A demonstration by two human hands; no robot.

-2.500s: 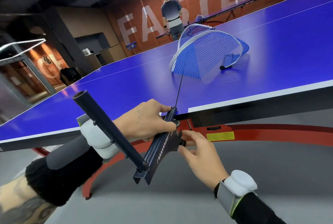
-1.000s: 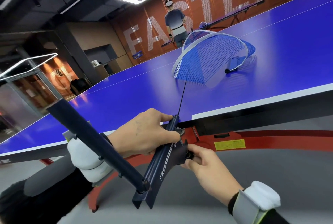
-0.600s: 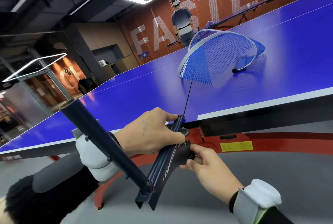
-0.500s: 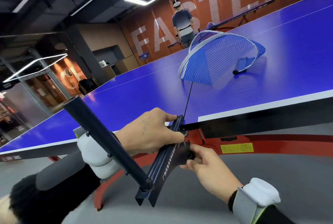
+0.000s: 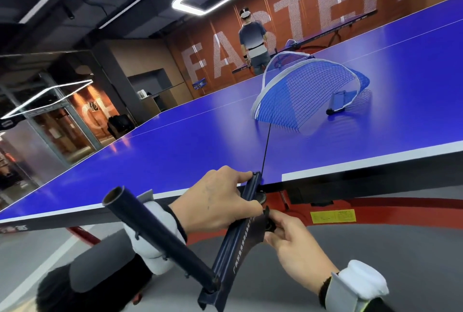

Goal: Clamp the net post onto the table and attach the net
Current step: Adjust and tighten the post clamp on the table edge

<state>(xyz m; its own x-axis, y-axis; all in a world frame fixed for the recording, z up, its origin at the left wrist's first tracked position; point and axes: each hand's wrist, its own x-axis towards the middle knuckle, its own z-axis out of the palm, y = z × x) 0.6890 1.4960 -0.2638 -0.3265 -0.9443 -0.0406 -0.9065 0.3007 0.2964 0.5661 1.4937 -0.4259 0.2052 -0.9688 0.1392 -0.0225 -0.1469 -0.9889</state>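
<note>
**Net post held at the desk edge, clamp screw pinched**

The left hand (image 5: 215, 201) is shown curled closed over the upper part of the net post (image 5: 235, 244), knuckles up, its forearm entering from 8 o'clock. The right hand (image 5: 293, 241) is brought in from 4 o'clock; its thumb and fingertips are pinched on the black clamp screw (image 5: 269, 224) under the bracket, the remaining fingers loosely bent. The bracket's long axis is seen running from 7 o'clock up to 1 o'clock, its upper end set against the edge of the blue desk (image 5: 175, 151). A dark tube is projected from the bracket's lower end toward 10 o'clock. The net (image 5: 308, 96) is left crumpled on the desk at 1 o'clock, joined to the post by a thin black cord (image 5: 266, 148).
</note>
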